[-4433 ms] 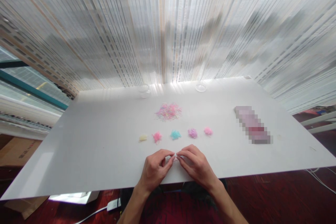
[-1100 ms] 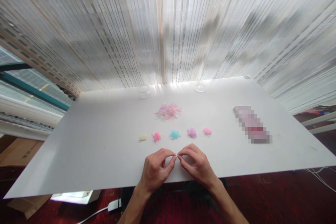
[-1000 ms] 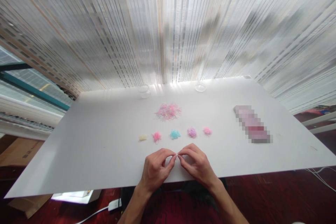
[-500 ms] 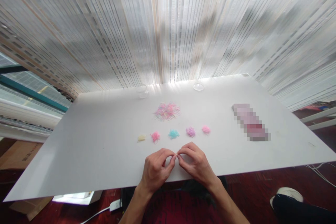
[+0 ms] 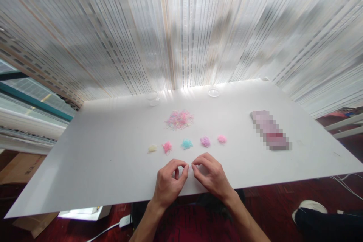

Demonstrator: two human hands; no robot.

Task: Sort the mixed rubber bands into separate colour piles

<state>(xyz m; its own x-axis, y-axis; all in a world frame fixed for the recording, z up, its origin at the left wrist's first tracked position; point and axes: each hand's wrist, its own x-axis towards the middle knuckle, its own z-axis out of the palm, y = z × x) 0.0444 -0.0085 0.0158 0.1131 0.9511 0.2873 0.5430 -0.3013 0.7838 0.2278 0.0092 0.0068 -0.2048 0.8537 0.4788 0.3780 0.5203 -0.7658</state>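
Observation:
My left hand (image 5: 168,185) and my right hand (image 5: 211,176) rest on the front edge of the white table (image 5: 99,151), fingertips pinched together over a tiny pale elastic band that is barely visible. Just beyond them lies a row of small sorted band heaps: yellow (image 5: 152,148), pink (image 5: 167,146), cyan (image 5: 186,144), purple (image 5: 205,141) and another pink (image 5: 222,138). Farther back sits a mixed pile of coloured bands (image 5: 179,119).
Two small clear dishes (image 5: 153,97) (image 5: 213,91) stand at the table's far edge against a striped white curtain. A blurred pinkish oblong (image 5: 270,130) lies at the right. Another person's shoe (image 5: 310,208) is on the floor, lower right. A cardboard box (image 5: 19,166) sits at the left.
My hands stay pinched together in the same spot. Another person's shoe and dark trouser leg have come into view at the lower right. The view has tilted slightly.

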